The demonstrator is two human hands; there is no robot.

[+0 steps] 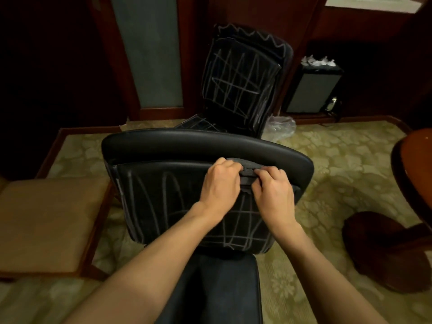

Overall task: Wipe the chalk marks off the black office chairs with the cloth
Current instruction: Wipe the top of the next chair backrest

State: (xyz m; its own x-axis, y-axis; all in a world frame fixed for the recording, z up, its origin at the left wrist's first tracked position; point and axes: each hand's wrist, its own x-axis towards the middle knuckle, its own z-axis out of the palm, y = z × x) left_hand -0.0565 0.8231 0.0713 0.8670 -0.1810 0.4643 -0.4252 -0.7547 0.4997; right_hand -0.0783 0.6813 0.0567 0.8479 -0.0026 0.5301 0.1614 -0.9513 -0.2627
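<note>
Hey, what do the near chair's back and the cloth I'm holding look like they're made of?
Near chair's back: black leather or vinyl, smooth with a soft sheen along the top edge; which one, the look leaves open. Cloth: dark grey woven or terry fabric, matte and bunched in folds between both hands.

Both forearms extended forward; left hand (221, 183) and right hand (273, 189) side by side, fingers curled, gripping.

Person's left hand (219, 183) and right hand (273, 190): both forearms bare, no sleeves, rings, watch or gloves visible.
</note>
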